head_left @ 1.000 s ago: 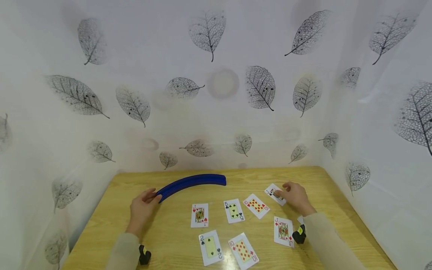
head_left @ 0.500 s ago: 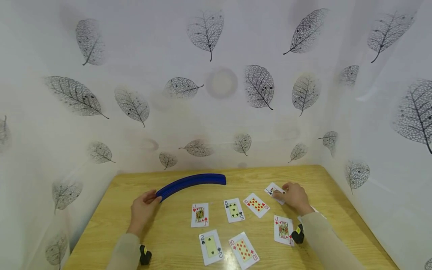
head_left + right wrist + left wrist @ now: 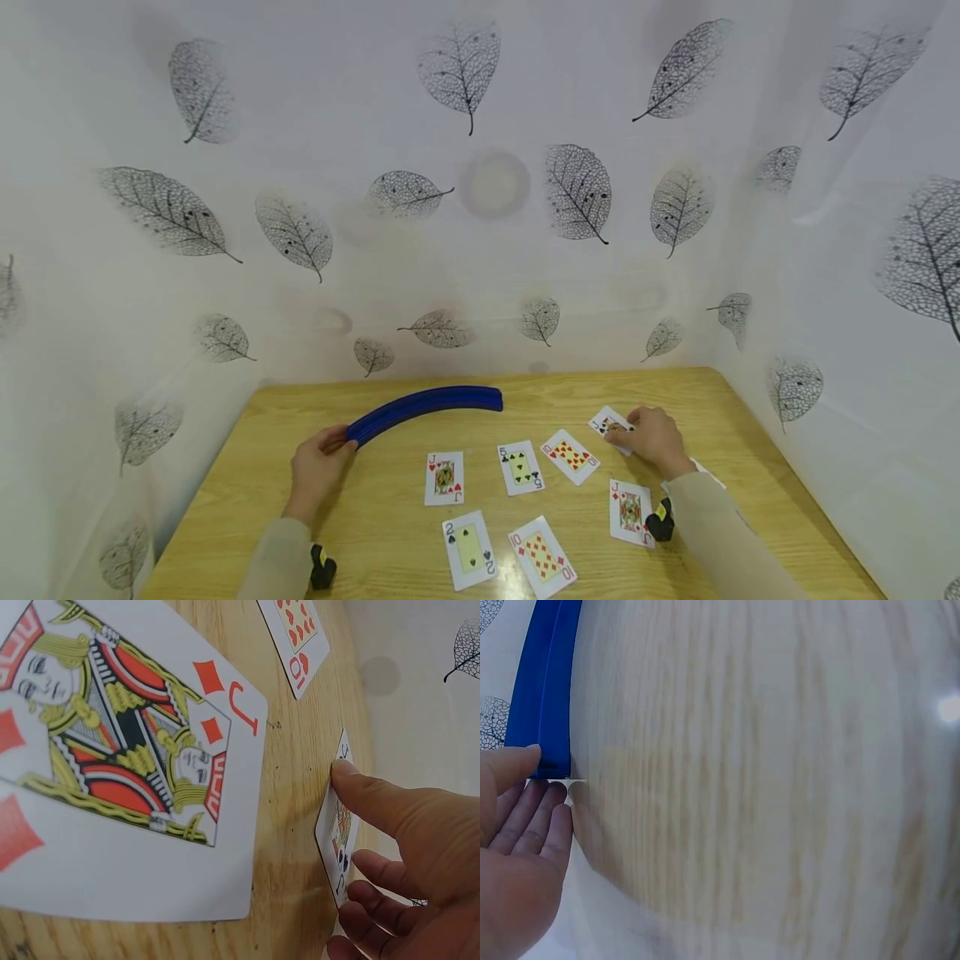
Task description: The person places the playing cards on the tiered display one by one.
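A blue curved playing-card holder (image 3: 427,404) lies near the back of the table. At its left end is my left hand (image 3: 318,471), with the thumb on top and the fingers at the end of the holder (image 3: 551,697); they pinch it. At the right, a black-suited jack (image 3: 606,419) lies face up. My right hand (image 3: 658,437) rests at this card. In the right wrist view the thumb is on the jack's (image 3: 337,832) edge, and the loosely bent fingers sit by its other side. The hand hides part of the jack.
Other face-up cards lie apart: a jack of hearts (image 3: 444,479), five of clubs (image 3: 520,468), ten of hearts (image 3: 570,457), two of spades (image 3: 468,550), ten of diamonds (image 3: 541,557) and jack of diamonds (image 3: 628,508). Another card (image 3: 712,473) is partly under the right sleeve. Leaf-patterned fabric (image 3: 480,275) surrounds the table.
My right forearm has shifted slightly, and more of the card under the sleeve shows. Both hands stay almost where they were; the cards and the card holder look unmoved.
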Demonstrator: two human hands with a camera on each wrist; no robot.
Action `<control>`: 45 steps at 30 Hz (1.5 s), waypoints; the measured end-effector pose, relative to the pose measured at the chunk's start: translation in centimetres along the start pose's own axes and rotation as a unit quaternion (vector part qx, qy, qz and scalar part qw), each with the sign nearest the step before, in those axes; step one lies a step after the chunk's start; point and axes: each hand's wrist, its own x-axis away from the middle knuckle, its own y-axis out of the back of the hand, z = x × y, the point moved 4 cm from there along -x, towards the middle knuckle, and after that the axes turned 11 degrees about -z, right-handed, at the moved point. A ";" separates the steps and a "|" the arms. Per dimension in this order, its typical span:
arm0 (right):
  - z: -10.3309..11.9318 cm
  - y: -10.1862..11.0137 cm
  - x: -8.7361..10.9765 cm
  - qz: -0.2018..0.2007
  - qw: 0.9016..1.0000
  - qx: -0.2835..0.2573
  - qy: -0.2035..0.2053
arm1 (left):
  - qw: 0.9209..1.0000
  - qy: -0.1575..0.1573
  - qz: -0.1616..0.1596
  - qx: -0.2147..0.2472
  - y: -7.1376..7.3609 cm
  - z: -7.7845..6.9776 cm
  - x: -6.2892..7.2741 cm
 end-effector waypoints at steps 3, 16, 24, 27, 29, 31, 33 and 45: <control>0.2 0.1 0.0 0.004 1.000 -0.002 -0.006 | 1.000 -0.010 0.001 -0.007 0.0 0.1 -0.1; 0.3 0.1 0.0 0.008 1.000 -0.011 -0.015 | 0.999 -0.026 -0.003 -0.019 -0.1 -0.1 0.0; 0.3 -0.1 -0.2 0.007 1.000 -0.008 -0.015 | 1.000 -0.013 0.007 -0.018 -0.1 0.2 -0.3; 0.2 -0.2 -0.3 0.008 1.000 -0.007 -0.014 | 1.000 -0.012 0.010 -0.018 -0.1 0.3 -0.4; 0.1 -0.3 -0.4 0.010 1.000 -0.005 -0.015 | 1.000 -0.014 0.009 -0.019 -0.1 0.4 -0.4; 0.1 -0.2 -0.4 0.012 1.000 -0.002 -0.014 | 1.000 -0.016 0.007 -0.020 -0.1 0.5 -0.4; 0.2 -0.1 -0.4 0.014 1.000 -0.001 -0.015 | 1.000 -0.019 0.006 -0.023 -0.1 0.5 -0.4; 0.3 0.0 -0.6 0.022 0.999 -0.011 -0.028 | 0.999 -0.013 0.010 -0.028 0.1 0.1 -0.3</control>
